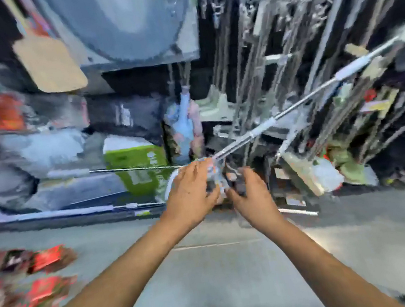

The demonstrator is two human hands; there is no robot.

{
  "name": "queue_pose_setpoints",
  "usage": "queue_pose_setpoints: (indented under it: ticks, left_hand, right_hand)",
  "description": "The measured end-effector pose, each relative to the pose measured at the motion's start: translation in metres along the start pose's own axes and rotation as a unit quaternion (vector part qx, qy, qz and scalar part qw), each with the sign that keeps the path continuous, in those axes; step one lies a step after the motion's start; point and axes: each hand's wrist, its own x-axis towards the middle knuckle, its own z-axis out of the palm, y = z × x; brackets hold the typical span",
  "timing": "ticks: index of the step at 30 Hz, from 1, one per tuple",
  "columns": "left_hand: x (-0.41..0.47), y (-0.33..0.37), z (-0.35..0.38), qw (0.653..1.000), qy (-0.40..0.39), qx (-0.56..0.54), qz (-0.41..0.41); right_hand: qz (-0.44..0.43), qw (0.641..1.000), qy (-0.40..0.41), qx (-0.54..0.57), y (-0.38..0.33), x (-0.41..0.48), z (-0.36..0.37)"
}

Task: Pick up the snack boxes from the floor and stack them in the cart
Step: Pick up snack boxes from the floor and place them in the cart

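Snack boxes (pixel 46 259), red and heavily smeared by blur, lie scattered on the grey floor (pixel 226 266) at the far left, well apart from both hands. Above them, further back, sit an orange-red shape and a tan flat panel (pixel 49 61) leaning at an angle; what they are cannot be told. A bright green box (pixel 137 167) stands just left of centre, behind a thin metal bar that runs level toward the hands.

Both bare forearms reach forward from the bottom edge and meet at the middle. The left hand (pixel 191 196) has its fingers curled over a small blurred object (pixel 216 179) of grey and pale colour, and the right hand (pixel 250 193) closes on the same bundle from the other side, the two hands touching or nearly so. Whether this bundle is a snack box cannot be told through the blur. The hands sit right at the near corner of the wire cart (pixel 275 71), where a slanted metal rod (pixel 293 108) rises to the upper right.

Wire mesh and upright bars fill the right side, with blurred packages in pale green and red low down behind them. Striped fabric shows at the bottom edge.
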Motion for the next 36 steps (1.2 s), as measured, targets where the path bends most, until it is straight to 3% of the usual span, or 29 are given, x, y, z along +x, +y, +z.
queue_pose_setpoints:
  ticks: [4,9,13,17,30,36]
  left_hand:
    - [-0.063,-0.092,-0.068,0.989,0.055,0.039,-0.135]
    - [-0.153,-0.171,-0.115,0.944,0.084,0.083,-0.308]
    - [-0.216,-0.221,-0.124,0.908,0.130,0.088,-0.389]
    - [-0.260,-0.274,-0.131,0.870,0.127,0.089,-0.467]
    - [-0.270,-0.499,-0.144,0.772,0.102,0.052,-0.625]
    - [-0.292,-0.645,-0.066,0.781,0.041,0.041,-0.622]
  right_hand:
    - [-0.092,0.987,-0.124,-0.033,-0.078,0.013,0.088]
    - [-0.163,0.951,-0.250,-0.076,-0.150,0.010,0.185]
    - [-0.185,0.911,-0.357,-0.097,-0.195,0.000,0.252]
    - [-0.209,0.873,-0.420,-0.132,-0.235,0.004,0.317]
    - [-0.213,0.796,-0.517,-0.232,-0.334,0.124,0.549]
    - [-0.241,0.773,-0.498,-0.311,-0.301,0.157,0.704]
